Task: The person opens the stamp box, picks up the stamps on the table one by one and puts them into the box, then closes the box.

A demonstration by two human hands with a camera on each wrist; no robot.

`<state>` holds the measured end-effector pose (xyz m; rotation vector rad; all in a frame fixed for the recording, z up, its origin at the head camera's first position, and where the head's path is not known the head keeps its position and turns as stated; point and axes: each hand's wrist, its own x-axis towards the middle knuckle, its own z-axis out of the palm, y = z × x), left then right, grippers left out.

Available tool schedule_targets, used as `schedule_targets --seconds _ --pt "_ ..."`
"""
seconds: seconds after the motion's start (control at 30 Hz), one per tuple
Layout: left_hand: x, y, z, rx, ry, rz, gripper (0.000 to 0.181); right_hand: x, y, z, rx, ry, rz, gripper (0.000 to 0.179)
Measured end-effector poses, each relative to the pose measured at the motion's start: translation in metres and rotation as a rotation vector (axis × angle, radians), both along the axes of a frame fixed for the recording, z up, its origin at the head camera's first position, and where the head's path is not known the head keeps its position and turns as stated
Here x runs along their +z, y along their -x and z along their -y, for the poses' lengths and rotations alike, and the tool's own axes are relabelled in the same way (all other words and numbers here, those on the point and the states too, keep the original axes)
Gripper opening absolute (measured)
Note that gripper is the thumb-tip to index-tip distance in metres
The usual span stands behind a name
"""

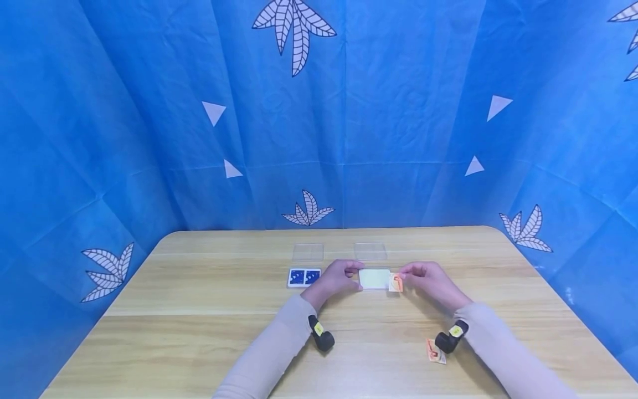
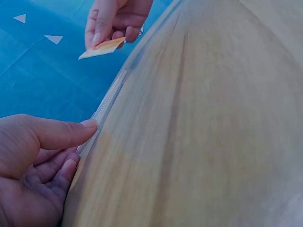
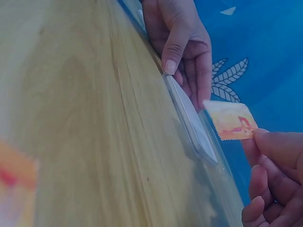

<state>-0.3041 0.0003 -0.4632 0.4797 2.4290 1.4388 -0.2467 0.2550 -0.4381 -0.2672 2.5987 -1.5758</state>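
An orange-printed stamp [image 1: 395, 283] with perforated edges is pinched between the thumb and fingers of my right hand [image 1: 430, 281]. It is at the right end of a flat clear case with a pale insert [image 1: 374, 279]. In the right wrist view the stamp [image 3: 233, 120] is held above the level of the case [image 3: 191, 118]. My left hand [image 1: 339, 278] grips the left end of this case, thumb on the near side and fingers on the far side. A second orange stamp [image 1: 435, 351] lies on the table below my right wrist, partly covered by the wrist camera.
Left of my left hand lies a white-framed case [image 1: 304, 277] with two dark blue stamps in it. Two clear flat covers [image 1: 308, 252] lie farther back on the wooden table [image 1: 199, 343]. A blue patterned curtain [image 1: 399, 111] hangs behind the table's far edge.
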Motion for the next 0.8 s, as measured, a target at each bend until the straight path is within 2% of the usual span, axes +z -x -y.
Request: schedule_targets --seconds 0.37,0.53,0.8 --pt "0.001 0.000 0.000 0.000 0.002 -0.005 0.054 0.000 0.016 0.017 0.011 0.064 0.027 0.026" --pt "0.002 0.000 0.000 0.006 0.003 0.002 0.053 0.002 0.021 0.027 -0.003 0.052 0.028 0.024" --pt "0.001 0.000 0.000 0.000 -0.008 0.018 0.053 -0.002 0.031 0.037 0.006 0.020 -0.024 0.021"
